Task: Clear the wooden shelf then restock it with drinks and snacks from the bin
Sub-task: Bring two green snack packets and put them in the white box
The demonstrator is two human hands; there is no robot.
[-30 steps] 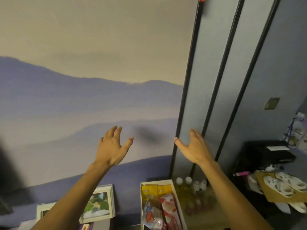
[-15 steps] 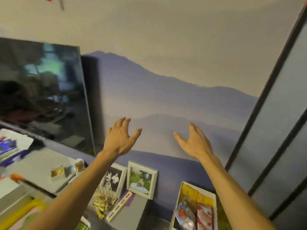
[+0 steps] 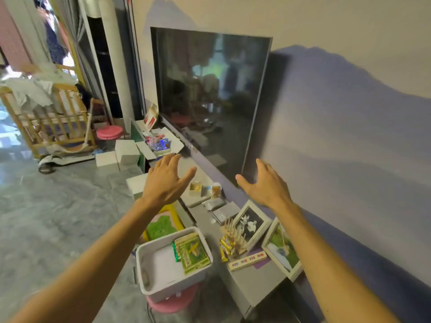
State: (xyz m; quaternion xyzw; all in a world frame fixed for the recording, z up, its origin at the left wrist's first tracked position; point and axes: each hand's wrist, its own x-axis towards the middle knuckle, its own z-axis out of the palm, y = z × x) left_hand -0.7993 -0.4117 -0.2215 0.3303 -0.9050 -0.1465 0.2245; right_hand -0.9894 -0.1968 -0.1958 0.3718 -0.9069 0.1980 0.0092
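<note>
My left hand (image 3: 166, 180) and my right hand (image 3: 264, 183) are both raised in front of me with fingers spread, holding nothing. Below them a white plastic bin (image 3: 149, 271) sits on a pink stool (image 3: 172, 304); green and yellow snack packets (image 3: 192, 252) lie in its right half. On the grey cabinet (image 3: 247, 283) to the right of the bin stands a small wooden peg rack (image 3: 234, 234) with yellow wrapped snacks (image 3: 227, 247) beside it. The wooden shelf and the drink bottles are out of view.
A large dark TV (image 3: 210, 99) stands on the cabinet against the wall. Two white picture frames (image 3: 253, 223) lean beside the rack. White boxes (image 3: 127, 151) and a second pink stool (image 3: 109, 132) stand on the floor to the left, with a wooden cot (image 3: 46, 117) beyond.
The view has swung left, away from the shelf with bottles and snacks. The TV, the cabinet and the white bin have come into view. Both hands stay raised and open.
</note>
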